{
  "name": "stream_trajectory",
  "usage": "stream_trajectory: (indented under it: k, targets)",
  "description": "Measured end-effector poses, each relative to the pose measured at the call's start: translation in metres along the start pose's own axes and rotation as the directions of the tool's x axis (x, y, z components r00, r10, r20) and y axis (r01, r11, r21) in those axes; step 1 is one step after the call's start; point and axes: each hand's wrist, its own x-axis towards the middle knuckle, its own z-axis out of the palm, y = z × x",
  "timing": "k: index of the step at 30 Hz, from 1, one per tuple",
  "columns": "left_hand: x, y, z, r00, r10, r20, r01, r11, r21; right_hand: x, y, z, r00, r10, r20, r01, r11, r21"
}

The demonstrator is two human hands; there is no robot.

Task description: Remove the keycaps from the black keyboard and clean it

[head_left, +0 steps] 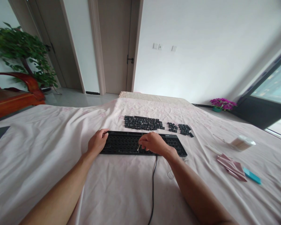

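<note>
A black keyboard [121, 144] with its keycaps off lies flat on the cloth, its cable running toward me. My left hand [98, 140] grips the keyboard's left end, fingertips at the far corner. Between the fingers of my right hand [154, 143] is a thin cotton swab [138, 148], pointing down at the lower middle of the key bed. The swab's tip is small, and I cannot tell whether it touches the keyboard. Just beyond the keyboard, loose black keycaps [144, 123] are laid out in rows, with smaller groups of keycaps [184, 129] to their right.
On the right of the pale patterned cloth [121, 193] are a clear tub of cotton swabs [243, 143], a folded pink cloth [231, 166] and a blue flat object [252, 176]. A small clear item [170, 175] lies beside my right forearm. The black cable [153, 190] crosses the front.
</note>
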Motion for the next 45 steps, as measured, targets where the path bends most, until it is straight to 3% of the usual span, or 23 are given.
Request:
stream_trajectory:
  k: [15,25,31,37,45]
  targets:
    - [0.000,0.000,0.000,1.000,0.002,-0.008,-0.002,1.000,-0.001,-0.008,-0.010,-0.014,1.000,0.008,-0.030,-0.020,0.913,-0.407]
    - [0.000,-0.001,0.000,1.000,0.002,-0.015,-0.002,1.000,-0.003,-0.008,-0.008,-0.013,0.998,-0.028,0.050,0.040,0.967,-0.250]
    - [-0.001,0.000,0.000,1.000,0.004,-0.012,-0.004,1.000,-0.001,-0.010,-0.006,-0.019,0.999,-0.029,0.044,0.042,0.939,-0.340]
    - [0.000,-0.002,0.001,1.000,0.002,-0.013,-0.002,1.000,0.001,-0.014,-0.004,-0.030,0.998,0.048,0.036,-0.026,0.891,-0.453]
    - [-0.001,0.000,0.000,1.000,0.008,-0.011,-0.007,1.000,0.006,-0.016,0.000,-0.034,0.993,0.102,0.067,-0.056,0.868,-0.493]
